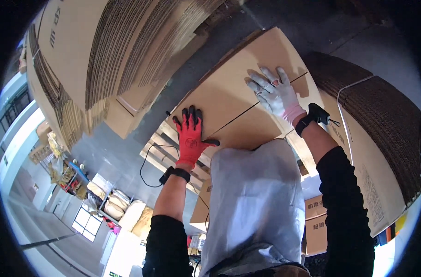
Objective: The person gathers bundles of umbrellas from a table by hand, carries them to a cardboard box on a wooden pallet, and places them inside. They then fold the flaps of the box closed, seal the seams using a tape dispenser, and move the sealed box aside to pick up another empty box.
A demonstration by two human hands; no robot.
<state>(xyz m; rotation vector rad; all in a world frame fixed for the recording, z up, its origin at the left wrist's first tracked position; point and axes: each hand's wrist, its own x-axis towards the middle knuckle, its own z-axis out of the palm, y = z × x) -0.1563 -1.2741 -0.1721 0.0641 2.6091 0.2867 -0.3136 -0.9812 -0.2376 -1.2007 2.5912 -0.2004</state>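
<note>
1. In the head view, the brown cardboard (229, 94) lies in front of you, with wooden pallet (160, 148) slats showing beside and below its left end. A dark slit (237, 116) runs across its upper face.

2. Your left hand (190, 138), in a red glove with black fingertips, has its fingers spread and grasps nothing. It lies at the cardboard's left end, the thumb pointing right, along the near edge.

3. Your right hand (277, 96), in a whitish glove, is also splayed and holds nothing. It lies flat across the slit, toward the far right. How hard either hand presses, you cannot tell from here.

4. For a steady hold, spread the load over palm and fingers rather than the tips, and match the pressure on both sides so the sheet does not skew.

5. Keep your left thumb out of the slit, where an edge could catch the glove.

6. Mind the black cable (141, 168) looping by the pallet near your left wrist, and the strapped cardboard stack (381, 104) close to your right forearm; leave your elbow room there.
</note>
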